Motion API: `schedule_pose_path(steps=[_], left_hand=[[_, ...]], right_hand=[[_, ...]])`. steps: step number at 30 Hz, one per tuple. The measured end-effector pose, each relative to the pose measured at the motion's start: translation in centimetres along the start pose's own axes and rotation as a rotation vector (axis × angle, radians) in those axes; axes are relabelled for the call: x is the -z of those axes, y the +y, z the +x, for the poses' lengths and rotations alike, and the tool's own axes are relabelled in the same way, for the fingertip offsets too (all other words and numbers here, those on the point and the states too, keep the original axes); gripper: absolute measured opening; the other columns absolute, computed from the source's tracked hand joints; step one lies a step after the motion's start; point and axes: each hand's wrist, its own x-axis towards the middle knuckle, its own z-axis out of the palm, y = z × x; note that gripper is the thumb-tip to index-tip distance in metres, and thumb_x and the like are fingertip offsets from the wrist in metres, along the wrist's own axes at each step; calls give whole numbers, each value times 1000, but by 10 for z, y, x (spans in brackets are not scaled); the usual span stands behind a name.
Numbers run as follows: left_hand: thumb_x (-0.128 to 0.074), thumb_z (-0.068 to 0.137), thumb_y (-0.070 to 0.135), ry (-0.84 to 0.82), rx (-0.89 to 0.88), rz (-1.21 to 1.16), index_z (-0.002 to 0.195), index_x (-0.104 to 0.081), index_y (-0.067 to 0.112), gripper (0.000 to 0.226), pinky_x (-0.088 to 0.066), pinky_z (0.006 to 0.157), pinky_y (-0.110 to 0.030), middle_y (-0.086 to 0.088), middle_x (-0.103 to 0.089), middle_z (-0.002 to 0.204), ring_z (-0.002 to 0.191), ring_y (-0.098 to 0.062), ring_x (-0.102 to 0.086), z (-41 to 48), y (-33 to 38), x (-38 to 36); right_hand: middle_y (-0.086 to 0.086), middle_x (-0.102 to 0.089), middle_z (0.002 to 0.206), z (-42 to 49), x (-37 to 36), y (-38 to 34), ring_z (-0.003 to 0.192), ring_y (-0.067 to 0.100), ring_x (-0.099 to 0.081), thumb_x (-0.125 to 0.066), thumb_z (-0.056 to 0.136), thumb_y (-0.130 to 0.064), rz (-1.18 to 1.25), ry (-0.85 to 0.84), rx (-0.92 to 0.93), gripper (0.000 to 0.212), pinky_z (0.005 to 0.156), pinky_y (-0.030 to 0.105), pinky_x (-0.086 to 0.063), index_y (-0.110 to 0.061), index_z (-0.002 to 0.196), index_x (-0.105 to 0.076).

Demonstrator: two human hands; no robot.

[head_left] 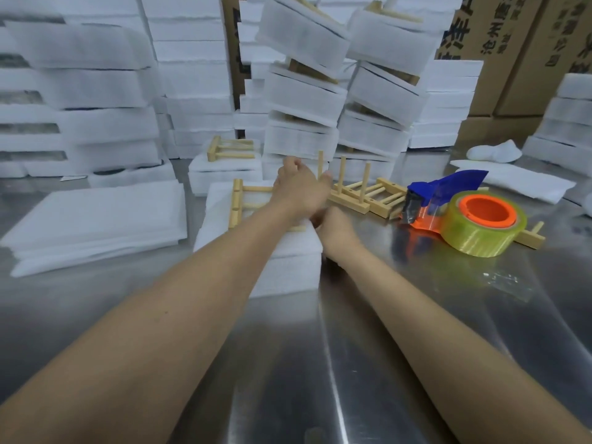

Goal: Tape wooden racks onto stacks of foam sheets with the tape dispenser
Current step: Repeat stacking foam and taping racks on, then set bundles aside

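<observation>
**Visitor:** Which item is being worked on?

**Onlooker:** The wooden rack (236, 200), lying flat on the foam stack (288, 270) at the middle of the steel table (352, 347). The hands cover its right part.

**Visitor:** And the hands?

**Onlooker:** The left hand (301, 187) reaches across the rack, back upward, thumb spread to the right and fingers bent away from me. I cannot tell whether they clasp anything. The right hand (334, 227) sits at the stack's upper right edge, touching the foam. Its fingers are tucked beneath the left wrist, so its grip cannot be told either.

**Visitor:** Where is the tool?

**Onlooker:** There is one tape dispenser (455, 213), with a blue handle and an orange body. It rests on the table to the right of both hands, and neither hand touches it. It carries one yellowish tape roll (480, 243).

**Visitor:** How many racks are there?

**Onlooker:** Four lie in the open. The first is the one described. The upright rack (362, 195) stands just beyond the hands with three pegs raised. The third rack (229, 149) lies on a small foam stack (221, 177) behind. The fourth rack (533, 234) is partly under the dispenser.

**Visitor:** What surrounds them?

**Onlooker:** A pile of loose foam sheets (96, 225) lies at the left. Leaning columns of foam bundles (304, 97) stand at the rear, with wood showing between the layers. Printed cardboard cartons (512, 43) stand behind them on the right.
</observation>
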Motion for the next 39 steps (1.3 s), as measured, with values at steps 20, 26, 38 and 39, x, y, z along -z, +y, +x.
schedule_pose_path(steps=[20, 26, 38, 39], left_hand=[[-52, 88, 32, 87, -11, -1293, 138, -51, 24, 51, -49, 95, -39, -1, -62, 128, 115, -23, -60, -68, -123, 60], [-52, 85, 59, -30, -21, -1126, 149, -24, 43, 72, -34, 112, -48, 8, -39, 151, 133, -17, -45, -76, -125, 52], [-53, 93, 38, -56, 160, -1275, 135, -53, 12, 49, -48, 97, -51, -15, -63, 126, 115, -34, -61, -69, -108, 85], [-54, 93, 40, -26, 161, -1246, 133, -55, 10, 50, -51, 93, -50, -16, -65, 123, 112, -34, -62, -65, -107, 97]], right_hand=[[-41, -38, 128, -31, -6, -20, 111, -21, -49, -48, 92, -40, 1024, -170, 197, 65, 90, 9, -45, -37, 150, -19], [-17, -41, 148, -32, 1, -18, 130, 9, -47, -47, 95, -35, 1210, -219, 43, 57, 106, 37, -41, -41, 148, -27], [3, -54, 141, -33, -1, -19, 127, 22, -53, -12, 92, -66, 1192, -411, 29, 72, 97, 40, -50, -26, 146, -38], [1, -51, 143, -31, -5, -20, 128, 21, -52, -12, 91, -67, 1158, -419, 47, 71, 96, 41, -50, -29, 147, -34]])
